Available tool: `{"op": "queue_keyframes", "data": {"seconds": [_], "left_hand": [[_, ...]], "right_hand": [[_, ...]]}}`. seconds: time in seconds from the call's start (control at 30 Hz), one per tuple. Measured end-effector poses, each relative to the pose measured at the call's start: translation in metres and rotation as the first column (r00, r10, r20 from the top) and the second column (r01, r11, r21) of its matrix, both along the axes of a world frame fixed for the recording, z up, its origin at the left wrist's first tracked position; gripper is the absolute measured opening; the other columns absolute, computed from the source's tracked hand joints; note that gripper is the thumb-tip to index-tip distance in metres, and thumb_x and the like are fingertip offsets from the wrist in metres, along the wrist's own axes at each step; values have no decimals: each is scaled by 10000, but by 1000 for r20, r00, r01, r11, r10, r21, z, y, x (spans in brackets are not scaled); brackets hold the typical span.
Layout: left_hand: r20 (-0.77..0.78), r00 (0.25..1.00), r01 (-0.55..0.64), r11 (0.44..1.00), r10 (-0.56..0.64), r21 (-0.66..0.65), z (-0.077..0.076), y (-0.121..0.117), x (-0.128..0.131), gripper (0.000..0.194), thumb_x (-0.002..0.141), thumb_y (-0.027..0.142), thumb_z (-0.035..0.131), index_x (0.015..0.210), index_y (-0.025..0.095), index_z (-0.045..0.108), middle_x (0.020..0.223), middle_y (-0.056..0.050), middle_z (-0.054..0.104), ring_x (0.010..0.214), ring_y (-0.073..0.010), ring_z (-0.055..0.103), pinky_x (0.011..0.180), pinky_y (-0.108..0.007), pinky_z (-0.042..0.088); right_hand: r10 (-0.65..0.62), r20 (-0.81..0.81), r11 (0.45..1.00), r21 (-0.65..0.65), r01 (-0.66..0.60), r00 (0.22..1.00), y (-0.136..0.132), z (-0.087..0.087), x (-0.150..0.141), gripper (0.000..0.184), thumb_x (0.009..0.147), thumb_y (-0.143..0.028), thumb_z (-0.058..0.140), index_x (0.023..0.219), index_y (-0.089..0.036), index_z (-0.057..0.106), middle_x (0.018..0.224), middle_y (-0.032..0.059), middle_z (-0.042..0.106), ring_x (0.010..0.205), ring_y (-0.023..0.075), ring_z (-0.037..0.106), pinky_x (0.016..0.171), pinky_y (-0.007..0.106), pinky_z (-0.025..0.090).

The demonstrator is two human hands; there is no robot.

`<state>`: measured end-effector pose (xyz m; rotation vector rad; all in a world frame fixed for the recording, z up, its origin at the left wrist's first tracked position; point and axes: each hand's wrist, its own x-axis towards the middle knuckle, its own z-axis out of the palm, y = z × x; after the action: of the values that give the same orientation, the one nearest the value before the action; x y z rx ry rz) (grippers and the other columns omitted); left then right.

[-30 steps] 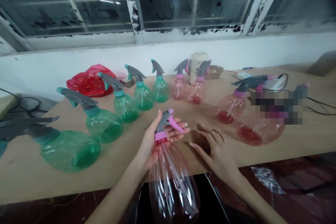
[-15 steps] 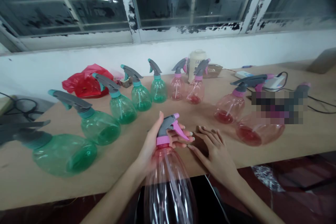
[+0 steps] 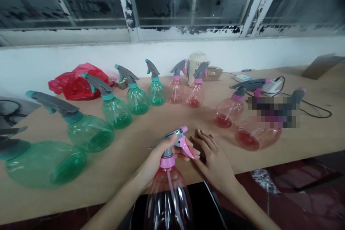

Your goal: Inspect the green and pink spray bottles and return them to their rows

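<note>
My left hand (image 3: 156,152) is wrapped round the grey-and-pink head of a clear pink spray bottle (image 3: 168,196). Its thumb lies along the head and the fingers are behind the pink trigger. The bottle hangs at the table's near edge, its base cut off by the frame. Close by on the right, my right hand (image 3: 215,160) rests on the tabletop (image 3: 172,122), palm down with fingers stretched, holding nothing. Pink spray bottles (image 3: 194,95) stand beyond and to the right; green spray bottles (image 3: 117,111) stand in a curve on the left.
A red plastic bag (image 3: 79,82) lies at the back left. Against the wall stands a cream canister (image 3: 196,61). White power strips (image 3: 271,88) with a black cable lie at the right, near a cardboard piece (image 3: 322,66). A blurred patch covers one pink bottle's head.
My view has turned slightly right. My left thumb has moved up onto the spray head, and the head sits a little lower in view. My right hand stays on the table.
</note>
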<state>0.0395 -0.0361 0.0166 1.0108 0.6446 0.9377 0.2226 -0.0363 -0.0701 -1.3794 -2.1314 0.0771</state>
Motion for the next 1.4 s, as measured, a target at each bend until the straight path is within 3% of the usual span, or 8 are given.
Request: {"op": "queue_keyframes", "data": {"seconds": [0.27,0.5,0.77,0.87,1.03,1.23,1.4], "left_hand": [[132,989,-36,977,65,-211,-2,2,0,460,913,441,395,1036,66,631,776,-144,711,803,-275,688,753,-372,482],[161,981,-60,960,107,-273,1,5,0,432,910,433,397,944,89,656,714,-110,695,709,-228,678,686,-319,482],[75,982,-154,962,175,-226,7,-1,-4,409,875,432,455,639,131,601,527,-26,583,460,-120,556,464,-222,391],[42,983,-172,974,180,-145,13,-4,-2,386,890,400,423,734,122,642,587,-57,635,577,-172,630,565,-260,442],[-21,998,-54,997,53,-63,13,-4,2,420,844,459,473,933,88,651,720,-125,698,791,-275,673,686,-339,469],[12,1000,-11,1000,11,-1,6,-1,2,449,836,479,489,989,84,638,754,-133,703,845,-295,665,737,-371,476],[31,999,-11,1000,12,-17,12,-2,3,434,861,451,456,991,81,642,773,-136,697,855,-296,661,751,-375,466]], "right_hand": [[-7,1,1000,-3,7,1000,1,3,-2,427,871,-382,498,1204,-119,542,1358,150,480,1281,280,401,1071,521,299],[-12,-10,1000,-6,11,1000,-1,6,-2,430,885,-410,481,1199,-124,548,1347,139,494,1279,270,405,1076,513,296],[-13,-43,1000,26,14,999,-1,5,-4,457,880,-470,483,1171,-126,559,1309,140,530,1248,271,439,1060,516,319],[-12,-33,1000,24,12,999,-1,6,-4,449,890,-448,470,1180,-116,554,1323,144,516,1256,271,431,1066,510,313],[-1,-1,1000,-1,1,1000,-1,5,-1,437,870,-379,506,1208,-104,541,1339,146,500,1279,267,404,1087,496,287],[4,-7,1000,-3,-4,1000,0,3,-1,431,837,-332,545,1203,-105,540,1338,153,499,1279,272,406,1079,506,294],[3,-19,1000,-1,-3,1000,-1,5,-2,407,858,-345,515,1196,-121,541,1337,152,501,1278,273,411,1071,524,299]]}}
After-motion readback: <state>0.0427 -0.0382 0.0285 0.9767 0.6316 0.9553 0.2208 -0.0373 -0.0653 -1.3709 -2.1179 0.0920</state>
